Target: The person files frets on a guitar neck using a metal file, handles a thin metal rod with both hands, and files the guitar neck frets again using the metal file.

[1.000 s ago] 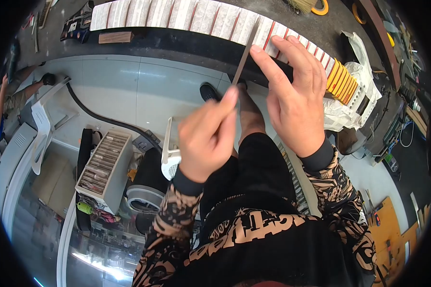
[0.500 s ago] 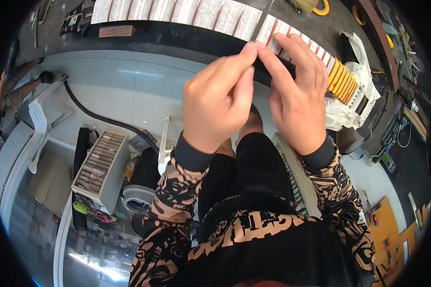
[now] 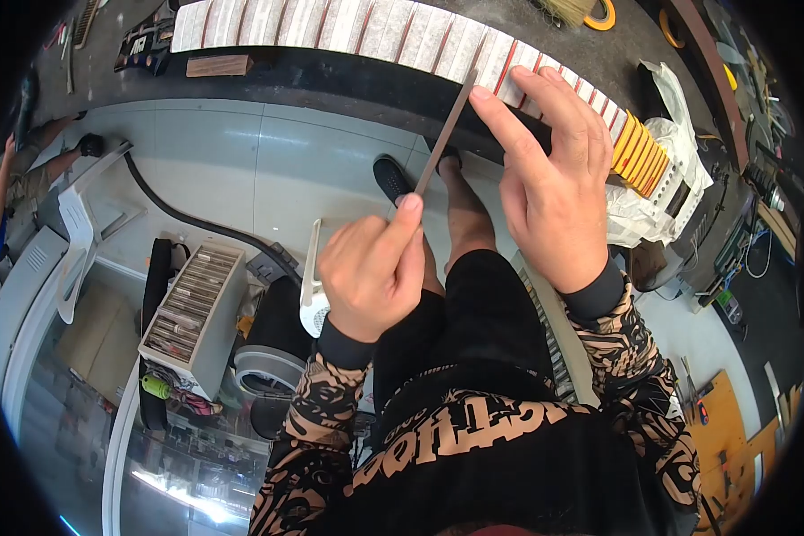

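Observation:
My left hand (image 3: 375, 268) is closed around one end of a thin, flat metal file (image 3: 446, 134), thumb and forefinger pinching it. The file slants up and right over the bench edge, its far tip reaching a long row of white blocks (image 3: 330, 25) with red lines between them. My right hand (image 3: 558, 170) is open, its fingers stretched out. Two of its fingertips rest on the white row, and the forefinger is beside the file's tip. At the row's right end is a yellow block section (image 3: 640, 154) with red lines.
White crumpled wrapping (image 3: 661, 214) surrounds a perforated part right of the yellow section. A small wooden block (image 3: 218, 65) lies at the bench's front edge. Yellow tape (image 3: 601, 13) and a brush (image 3: 563, 9) lie behind. A bin of flat pieces (image 3: 192, 313) stands lower left; another person's legs (image 3: 49, 161) show far left.
My left hand has drawn back down and left from the right hand's fingertips, pulling the file toward me over the row's edge. The right hand has stayed almost still.

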### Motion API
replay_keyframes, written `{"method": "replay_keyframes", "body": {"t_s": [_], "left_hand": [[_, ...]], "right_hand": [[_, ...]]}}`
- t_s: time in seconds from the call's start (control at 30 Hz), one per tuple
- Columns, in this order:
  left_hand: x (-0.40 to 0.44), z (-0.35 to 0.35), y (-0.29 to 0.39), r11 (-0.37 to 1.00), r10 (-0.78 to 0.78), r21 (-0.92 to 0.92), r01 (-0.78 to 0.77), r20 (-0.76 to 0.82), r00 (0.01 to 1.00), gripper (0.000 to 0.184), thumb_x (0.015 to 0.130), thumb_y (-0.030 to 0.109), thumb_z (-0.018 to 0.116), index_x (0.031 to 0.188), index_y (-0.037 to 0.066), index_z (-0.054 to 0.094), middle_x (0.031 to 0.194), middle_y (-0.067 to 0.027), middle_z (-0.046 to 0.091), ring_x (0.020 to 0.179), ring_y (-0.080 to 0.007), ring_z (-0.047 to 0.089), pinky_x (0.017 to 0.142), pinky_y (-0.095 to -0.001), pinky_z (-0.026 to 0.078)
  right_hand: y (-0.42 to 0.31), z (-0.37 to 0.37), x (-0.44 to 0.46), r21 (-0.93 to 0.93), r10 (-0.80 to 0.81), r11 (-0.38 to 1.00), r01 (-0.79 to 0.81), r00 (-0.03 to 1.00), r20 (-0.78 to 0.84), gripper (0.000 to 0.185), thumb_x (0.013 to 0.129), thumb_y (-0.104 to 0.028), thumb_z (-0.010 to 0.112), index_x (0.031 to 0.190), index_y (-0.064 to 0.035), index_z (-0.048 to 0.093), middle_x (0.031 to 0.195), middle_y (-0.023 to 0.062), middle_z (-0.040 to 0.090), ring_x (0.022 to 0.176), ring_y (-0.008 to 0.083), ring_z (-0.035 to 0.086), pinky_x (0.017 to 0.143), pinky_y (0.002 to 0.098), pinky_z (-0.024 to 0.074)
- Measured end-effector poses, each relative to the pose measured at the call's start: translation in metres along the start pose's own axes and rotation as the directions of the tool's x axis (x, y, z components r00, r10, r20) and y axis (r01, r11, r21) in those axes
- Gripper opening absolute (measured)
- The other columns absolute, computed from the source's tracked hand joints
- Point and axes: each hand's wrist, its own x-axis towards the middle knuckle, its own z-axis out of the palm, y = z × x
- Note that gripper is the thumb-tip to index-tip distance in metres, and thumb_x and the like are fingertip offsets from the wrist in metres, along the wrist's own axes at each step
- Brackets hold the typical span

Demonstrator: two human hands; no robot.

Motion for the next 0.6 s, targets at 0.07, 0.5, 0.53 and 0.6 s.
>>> {"method": "replay_keyframes", "body": {"t_s": [0.07, 0.5, 0.53, 0.6], "left_hand": [[-0.007, 0.007, 0.003, 1.0, -0.025, 0.005, 0.026, -0.067, 0.997, 0.054, 0.09, -0.004, 0.085, 0.143, 0.007, 0.081, 0.073, -0.005, 0.058, 0.06, -0.0274, 0.06, 0.059, -0.0404, 0.047], [0.002, 0.01, 0.012, 0.962, -0.141, -0.242, 0.128, -0.038, 0.989, 0.049, 0.095, -0.011, 0.081, 0.142, 0.001, 0.081, 0.084, -0.012, 0.072, 0.065, -0.0275, 0.068, 0.062, -0.0387, 0.055], [0.02, 0.016, 0.012, 0.961, -0.134, -0.249, 0.117, -0.052, 0.99, 0.047, 0.095, -0.011, 0.08, 0.141, 0.001, 0.081, 0.085, -0.0123, 0.073, 0.066, -0.0281, 0.069, 0.063, -0.0387, 0.056], [0.068, 0.03, 0.012, 0.946, -0.136, -0.306, 0.108, -0.07, 0.988, 0.041, 0.098, -0.008, 0.079, 0.138, 0.001, 0.081, 0.089, -0.0137, 0.077, 0.069, -0.031, 0.072, 0.066, -0.0401, 0.058]], "right_hand": [[0.001, 0.002, -0.001, -0.012, -0.005, 1.0, 0.005, 1.0, -0.009, 0.085, 0.082, 0.003, 0.081, 0.159, -0.0321, 0.072, 0.165, 0.0024, 0.059, 0.157, 0.0306, 0.054, 0.129, 0.051, 0.0403], [0.004, 0.005, -0.002, -0.037, -0.029, 0.999, 0.028, 0.999, -0.018, 0.087, 0.08, -0.001, 0.083, 0.16, -0.0328, 0.072, 0.166, 0.0022, 0.058, 0.158, 0.0308, 0.053, 0.129, 0.0515, 0.0395], [0.003, 0.004, -0.003, -0.031, -0.018, 0.999, 0.018, 1.0, -0.01, 0.087, 0.08, -0.001, 0.083, 0.16, -0.0327, 0.073, 0.166, 0.0022, 0.059, 0.158, 0.0307, 0.053, 0.129, 0.0515, 0.0395], [0.0, 0.002, -0.002, -0.021, 0.002, 1.0, -0.002, 1.0, 0.004, 0.086, 0.081, 0.0, 0.083, 0.159, -0.0327, 0.073, 0.165, 0.0021, 0.059, 0.158, 0.0304, 0.053, 0.129, 0.0516, 0.0394]]}}
